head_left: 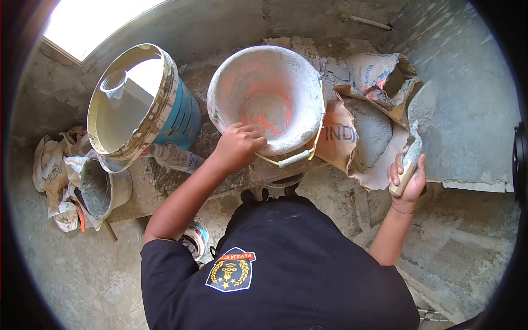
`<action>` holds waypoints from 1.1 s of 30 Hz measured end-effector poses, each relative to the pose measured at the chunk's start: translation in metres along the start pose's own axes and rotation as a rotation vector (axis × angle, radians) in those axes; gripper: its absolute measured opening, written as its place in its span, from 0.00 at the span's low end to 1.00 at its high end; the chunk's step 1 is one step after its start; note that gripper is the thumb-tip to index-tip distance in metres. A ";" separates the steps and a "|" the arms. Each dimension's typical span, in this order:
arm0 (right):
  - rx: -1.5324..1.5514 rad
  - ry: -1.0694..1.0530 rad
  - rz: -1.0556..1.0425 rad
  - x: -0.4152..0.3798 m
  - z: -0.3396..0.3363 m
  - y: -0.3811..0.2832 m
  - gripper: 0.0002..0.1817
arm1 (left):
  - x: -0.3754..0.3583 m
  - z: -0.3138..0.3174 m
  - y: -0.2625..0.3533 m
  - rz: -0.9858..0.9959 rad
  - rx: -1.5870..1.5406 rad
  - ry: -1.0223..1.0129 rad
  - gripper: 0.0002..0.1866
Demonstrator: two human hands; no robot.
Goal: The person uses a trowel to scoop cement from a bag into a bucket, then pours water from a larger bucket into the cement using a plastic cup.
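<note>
My left hand point(241, 146) grips the near rim of a round bucket point(265, 99), whose inside shows orange under a grey-white crust. The bucket's wire handle with a pale grip point(294, 159) hangs on its near side. On the right, my right hand point(408, 179) is wrapped round the wooden handle of a trowel point(422, 110), its blade coated grey and pointing away from me. Between the bucket and the trowel lies an open paper sack point(336, 129) with grey powder point(374, 132) inside.
A blue bucket of water point(179, 118) with a clear cup point(114, 85) stands at the left, beside a plastic bottle point(179, 158). Further left are crumpled sacks point(52, 170) and a smaller pail point(122, 192). Another torn sack point(368, 71) lies behind. Concrete walls point(220, 27) enclose the ledge.
</note>
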State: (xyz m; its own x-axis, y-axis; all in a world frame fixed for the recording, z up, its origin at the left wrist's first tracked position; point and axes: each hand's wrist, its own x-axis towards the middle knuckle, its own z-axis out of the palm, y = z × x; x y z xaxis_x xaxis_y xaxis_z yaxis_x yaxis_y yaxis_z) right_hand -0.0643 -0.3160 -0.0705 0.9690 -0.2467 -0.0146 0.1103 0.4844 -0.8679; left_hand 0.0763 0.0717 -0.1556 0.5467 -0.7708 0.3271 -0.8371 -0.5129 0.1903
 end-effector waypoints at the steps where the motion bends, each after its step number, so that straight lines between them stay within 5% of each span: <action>1: -0.034 0.004 0.015 -0.001 0.006 0.001 0.24 | -0.003 -0.002 -0.001 0.000 0.005 0.001 0.10; 7: -0.329 0.042 0.134 -0.004 0.045 0.003 0.19 | -0.021 -0.025 -0.009 -0.037 0.035 0.100 0.07; 14: -0.335 -0.062 0.307 -0.005 0.078 0.016 0.20 | -0.061 -0.035 -0.008 -0.145 0.021 0.142 0.06; 20: -0.293 -0.070 0.362 0.006 0.082 0.076 0.26 | -0.078 -0.049 -0.005 -0.204 0.007 0.110 0.10; 25: -0.295 -0.054 0.458 0.010 0.073 0.136 0.27 | -0.078 -0.080 0.039 -0.273 0.066 0.175 0.26; 27: -0.393 -0.003 0.358 0.012 0.065 0.164 0.29 | -0.103 -0.079 0.044 -0.286 0.050 0.259 0.24; 29: -0.420 0.064 0.342 0.017 0.052 0.186 0.28 | -0.134 -0.048 0.049 -0.376 -0.174 0.861 0.20; 31: -0.484 -0.076 0.408 0.027 0.035 0.200 0.29 | -0.157 -0.022 0.053 -0.540 -0.048 0.964 0.21; 33: -0.482 -0.133 0.413 0.032 0.031 0.215 0.27 | -0.161 -0.007 0.048 -0.974 -0.117 1.102 0.31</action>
State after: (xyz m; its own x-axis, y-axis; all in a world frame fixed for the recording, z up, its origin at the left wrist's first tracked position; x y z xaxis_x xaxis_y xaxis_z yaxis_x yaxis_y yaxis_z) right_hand -0.0028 -0.1930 -0.2423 0.9330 -0.0001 -0.3599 -0.3588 0.0781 -0.9301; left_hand -0.0522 0.1742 -0.1925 0.6354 0.5498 0.5422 -0.1838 -0.5743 0.7977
